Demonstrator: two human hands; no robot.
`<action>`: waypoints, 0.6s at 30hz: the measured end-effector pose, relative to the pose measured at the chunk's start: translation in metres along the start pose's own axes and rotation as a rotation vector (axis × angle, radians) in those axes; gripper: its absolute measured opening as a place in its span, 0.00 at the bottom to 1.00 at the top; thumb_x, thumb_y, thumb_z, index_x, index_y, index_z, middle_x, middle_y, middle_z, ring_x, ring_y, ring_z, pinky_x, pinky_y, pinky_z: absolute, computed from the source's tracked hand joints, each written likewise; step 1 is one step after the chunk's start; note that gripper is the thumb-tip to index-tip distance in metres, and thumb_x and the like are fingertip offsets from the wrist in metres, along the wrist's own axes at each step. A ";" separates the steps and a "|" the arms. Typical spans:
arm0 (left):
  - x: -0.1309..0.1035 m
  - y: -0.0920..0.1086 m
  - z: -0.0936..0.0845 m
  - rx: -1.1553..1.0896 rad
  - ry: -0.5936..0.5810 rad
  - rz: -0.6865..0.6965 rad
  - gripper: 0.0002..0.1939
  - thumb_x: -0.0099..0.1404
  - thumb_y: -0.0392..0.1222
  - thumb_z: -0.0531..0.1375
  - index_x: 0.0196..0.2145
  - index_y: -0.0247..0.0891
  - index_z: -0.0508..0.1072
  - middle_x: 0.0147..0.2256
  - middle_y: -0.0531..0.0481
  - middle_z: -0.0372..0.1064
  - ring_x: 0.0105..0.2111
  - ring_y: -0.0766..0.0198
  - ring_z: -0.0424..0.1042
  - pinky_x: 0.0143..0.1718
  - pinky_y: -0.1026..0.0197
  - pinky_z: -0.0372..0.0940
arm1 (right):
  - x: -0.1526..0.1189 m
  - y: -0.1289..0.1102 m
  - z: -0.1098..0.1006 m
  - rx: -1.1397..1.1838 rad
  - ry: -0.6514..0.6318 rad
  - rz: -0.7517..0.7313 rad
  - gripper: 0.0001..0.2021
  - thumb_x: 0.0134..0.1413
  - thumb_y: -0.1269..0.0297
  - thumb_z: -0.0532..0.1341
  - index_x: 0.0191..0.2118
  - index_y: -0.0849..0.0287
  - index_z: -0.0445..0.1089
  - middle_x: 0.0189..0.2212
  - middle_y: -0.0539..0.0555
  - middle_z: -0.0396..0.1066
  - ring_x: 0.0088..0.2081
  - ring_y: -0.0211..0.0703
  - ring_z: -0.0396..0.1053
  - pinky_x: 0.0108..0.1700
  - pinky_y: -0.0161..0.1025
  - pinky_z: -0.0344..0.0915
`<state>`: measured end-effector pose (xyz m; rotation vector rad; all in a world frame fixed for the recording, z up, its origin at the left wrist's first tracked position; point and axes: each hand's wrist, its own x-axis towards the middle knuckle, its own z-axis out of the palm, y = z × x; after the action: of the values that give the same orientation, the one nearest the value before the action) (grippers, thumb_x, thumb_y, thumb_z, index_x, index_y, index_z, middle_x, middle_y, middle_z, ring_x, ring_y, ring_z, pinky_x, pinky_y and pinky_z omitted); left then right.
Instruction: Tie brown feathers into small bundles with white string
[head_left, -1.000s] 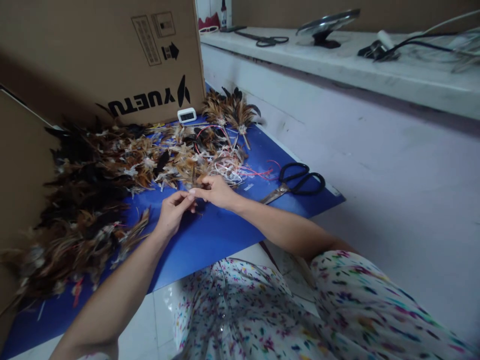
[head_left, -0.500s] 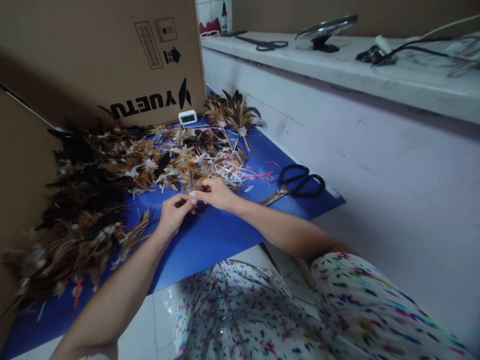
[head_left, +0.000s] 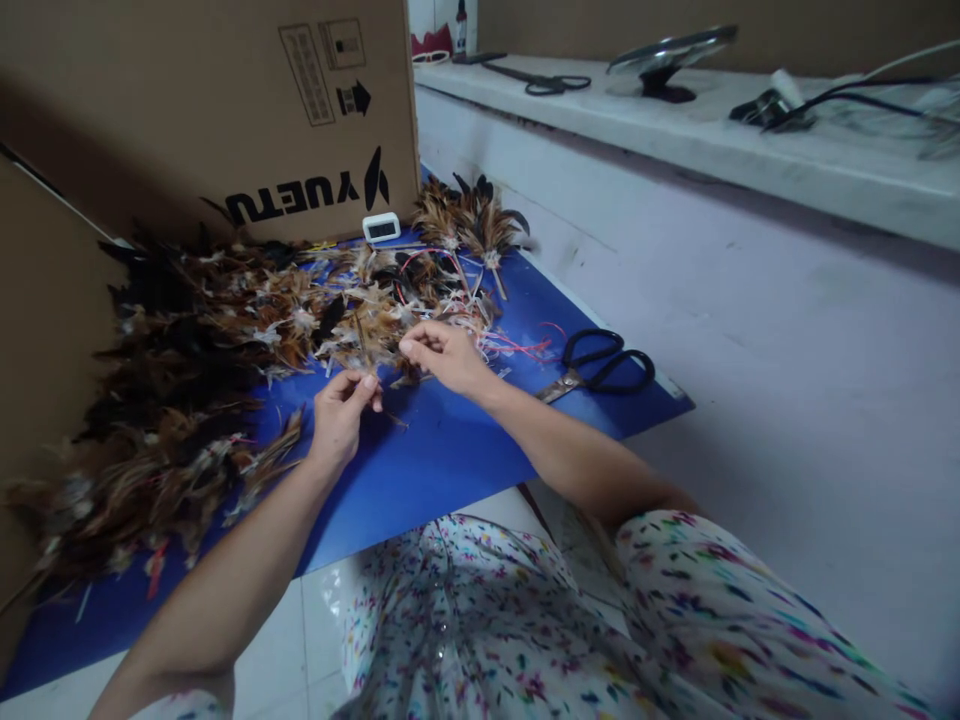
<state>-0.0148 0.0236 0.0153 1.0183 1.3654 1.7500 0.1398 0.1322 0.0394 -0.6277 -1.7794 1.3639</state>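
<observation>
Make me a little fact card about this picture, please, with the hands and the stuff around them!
Left hand: fingers pinched, seemingly on a thin feather
Right hand: apart from the left, by the feather pile; can't tell if it holds anything
Table: blue
Scissors: black handles, lying on the table near pink strings
Shelf: another pair of scissors
Box: brown, behind the feather pile, upside-down letters

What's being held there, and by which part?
The left hand apparently pinches a slender feather by its lower end; whether the right hand holds anything is unclear.
</observation>
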 end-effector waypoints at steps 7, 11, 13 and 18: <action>0.003 0.004 0.001 -0.069 0.100 0.036 0.24 0.46 0.56 0.74 0.26 0.37 0.70 0.24 0.56 0.70 0.19 0.73 0.67 0.23 0.67 0.62 | 0.019 0.016 -0.026 -0.333 0.264 -0.081 0.03 0.51 0.69 0.60 0.32 0.60 0.71 0.26 0.49 0.70 0.29 0.37 0.65 0.37 0.37 0.63; 0.004 0.004 0.001 -0.107 0.111 0.014 0.25 0.44 0.58 0.75 0.26 0.37 0.69 0.25 0.56 0.70 0.18 0.73 0.66 0.22 0.68 0.62 | 0.018 0.024 -0.025 -0.511 0.149 -0.213 0.04 0.51 0.71 0.61 0.32 0.59 0.73 0.32 0.52 0.72 0.34 0.40 0.67 0.43 0.40 0.64; 0.004 0.003 0.000 -0.113 0.105 0.009 0.25 0.45 0.57 0.75 0.26 0.37 0.69 0.25 0.56 0.70 0.18 0.74 0.66 0.22 0.68 0.62 | 0.015 0.026 -0.021 -0.639 0.072 -0.261 0.03 0.53 0.68 0.63 0.33 0.59 0.75 0.33 0.54 0.72 0.37 0.43 0.68 0.47 0.43 0.64; 0.004 -0.001 -0.001 -0.118 0.081 0.016 0.24 0.49 0.55 0.74 0.28 0.36 0.69 0.26 0.56 0.70 0.18 0.74 0.66 0.22 0.67 0.62 | 0.007 0.028 -0.014 -0.967 -0.087 -0.230 0.09 0.56 0.59 0.65 0.35 0.60 0.77 0.37 0.59 0.74 0.45 0.53 0.66 0.52 0.51 0.60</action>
<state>-0.0174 0.0268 0.0150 0.9052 1.2898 1.8786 0.1448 0.1536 0.0163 -0.8146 -2.4604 0.3076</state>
